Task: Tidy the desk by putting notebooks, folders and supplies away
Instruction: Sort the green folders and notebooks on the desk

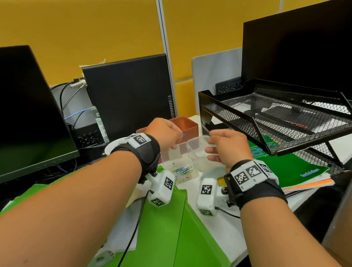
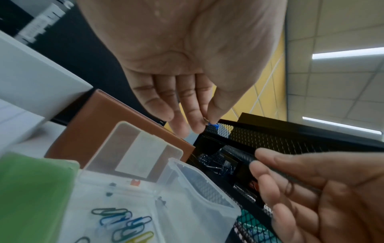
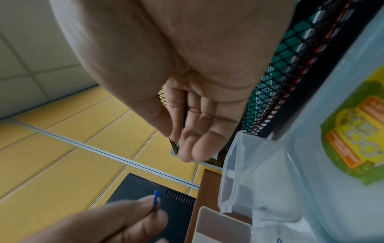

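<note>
Mustard-yellow padded partition panels, split by a pale grey metal upright, wall off the space beyond the left grip and right grip. Past the left grip stand a black flat monitor and a black computer tower; above the right grip rises a second black monitor. Overhead, square off-white ceiling tiles carry long white strip lights, and the white surface lies under both grips.
</note>
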Available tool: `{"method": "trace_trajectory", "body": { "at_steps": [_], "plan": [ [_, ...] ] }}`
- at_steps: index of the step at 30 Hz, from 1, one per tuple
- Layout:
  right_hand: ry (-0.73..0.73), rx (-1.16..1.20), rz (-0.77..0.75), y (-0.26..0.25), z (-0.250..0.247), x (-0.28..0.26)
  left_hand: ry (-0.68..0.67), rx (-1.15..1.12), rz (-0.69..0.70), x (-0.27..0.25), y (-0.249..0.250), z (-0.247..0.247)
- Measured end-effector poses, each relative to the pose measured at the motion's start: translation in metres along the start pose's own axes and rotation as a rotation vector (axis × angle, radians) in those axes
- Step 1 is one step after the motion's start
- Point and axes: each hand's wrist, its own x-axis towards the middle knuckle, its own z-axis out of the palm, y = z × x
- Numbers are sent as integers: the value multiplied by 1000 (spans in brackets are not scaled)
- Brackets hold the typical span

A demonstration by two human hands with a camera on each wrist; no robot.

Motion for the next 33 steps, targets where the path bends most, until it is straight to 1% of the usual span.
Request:
{"method": "trace_trajectory", "body": {
  "at_steps": [4, 10, 15, 20, 23, 26, 28, 31, 33],
  "plan": [
    [6, -42, -1, 1, -2, 3, -40, 96, 42, 12, 11, 25],
    [1, -85, 26, 7, -4, 7, -110, 160, 0, 34, 6, 49],
    [-7, -118, 47, 11, -5, 10, -158, 292, 0, 43, 5, 55],
    [-8, -120, 51, 10, -5, 7, -190, 258, -10, 44, 4, 53],
    [-15, -122, 45, 6, -4, 3, -170, 238, -10, 39, 7, 45],
    [-29, -125, 30, 3, 0, 0, -170, 212, 56, 28, 10, 28],
    [-46, -131, 18, 0, 4, -3, -152, 210, 59, 18, 10, 11],
    [-66, -131, 5, -5, 10, -8, -90, 118, 28, 3, 2, -20],
    [-76, -137, -4, -8, 14, -12, -73, 109, 32, -6, -9, -42]
  ]
}}
